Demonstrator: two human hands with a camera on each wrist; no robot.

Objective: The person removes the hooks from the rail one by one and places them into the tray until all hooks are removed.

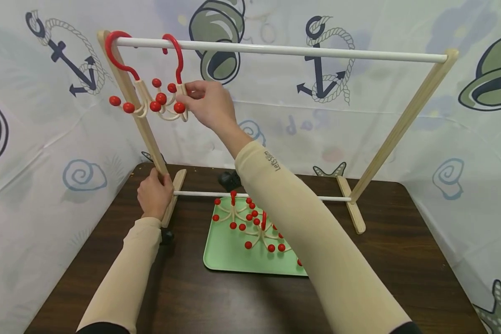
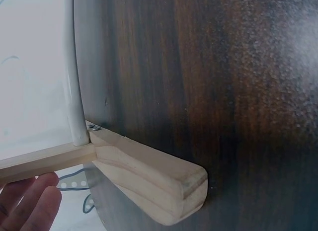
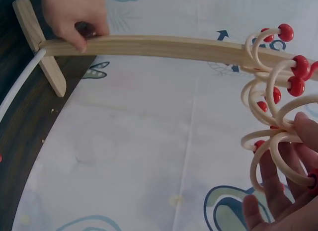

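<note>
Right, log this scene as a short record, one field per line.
Left hand: grips the rack's left wooden upright, low down
Right hand: pinches a red-hooked multi-arm hanger at its neck
Top rail: white, two red hooks over it
Green tray: on dark wooden table, bearing more such hangers; right sleeve hides part
Backdrop: pale, anchor-printed

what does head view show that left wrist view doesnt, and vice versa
Head only: right hand, two red-hooked hangers, upper white rail, green tray.

Left wrist only: a small metallic-looking spot near where the left foot meets the left post.

Both: that foot and post, the left hand, lower white rail and dark table.
</note>
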